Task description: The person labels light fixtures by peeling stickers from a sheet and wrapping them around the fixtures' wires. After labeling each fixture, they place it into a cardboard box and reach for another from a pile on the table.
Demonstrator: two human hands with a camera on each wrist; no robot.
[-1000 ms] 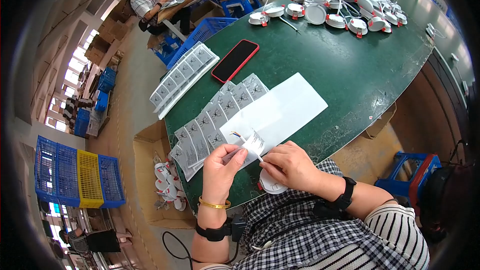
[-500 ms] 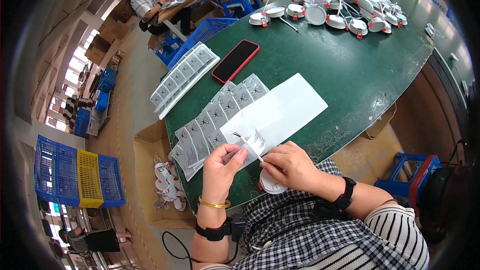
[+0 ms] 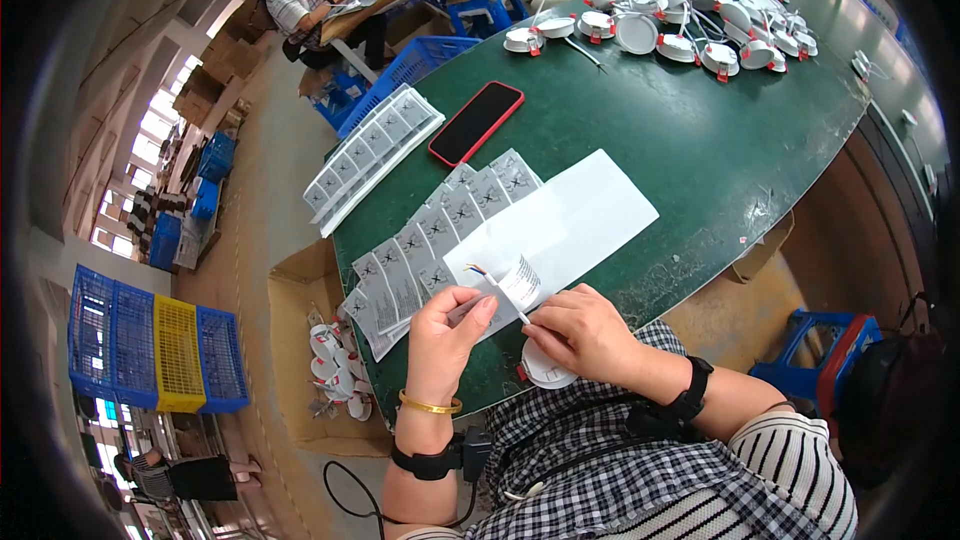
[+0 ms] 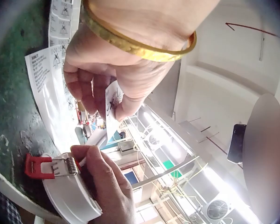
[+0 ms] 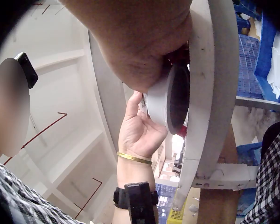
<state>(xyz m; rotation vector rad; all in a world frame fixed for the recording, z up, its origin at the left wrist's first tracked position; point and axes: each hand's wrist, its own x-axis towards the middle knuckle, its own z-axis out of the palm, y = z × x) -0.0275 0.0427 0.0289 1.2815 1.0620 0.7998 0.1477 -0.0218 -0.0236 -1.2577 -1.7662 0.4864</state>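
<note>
My left hand point(image 3: 445, 335) pinches a curled printed label point(image 3: 522, 283) between thumb and fingers. The label stands beside a thin white cable point(image 3: 526, 319), whose bare coloured wire ends point(image 3: 477, 269) point away from me. With thumb and fingers, my right hand point(image 3: 580, 325) pinches that cable lower down. Below it, at the table's near edge, is a round white downlight point(image 3: 545, 364). The left wrist view shows the downlight's red spring clip point(image 4: 39, 168) and the label point(image 4: 113, 105) hanging from the left fingertips. In the right wrist view the forearm partly hides the downlight point(image 5: 159, 102).
Overlapping label sheets point(image 3: 420, 245) and a blank white sheet point(image 3: 590, 205) lie on the green table point(image 3: 720, 180). Beyond them are another label stack point(image 3: 370, 155) and a red-edged phone point(image 3: 477, 123). Many downlights point(image 3: 637, 33) are heaped at the back. A cardboard box point(image 3: 300, 420) stands at left.
The label in my left fingers has swung slightly outward, to the right of the cable. Both hands stay almost where they were, and the head view has shifted a little.
</note>
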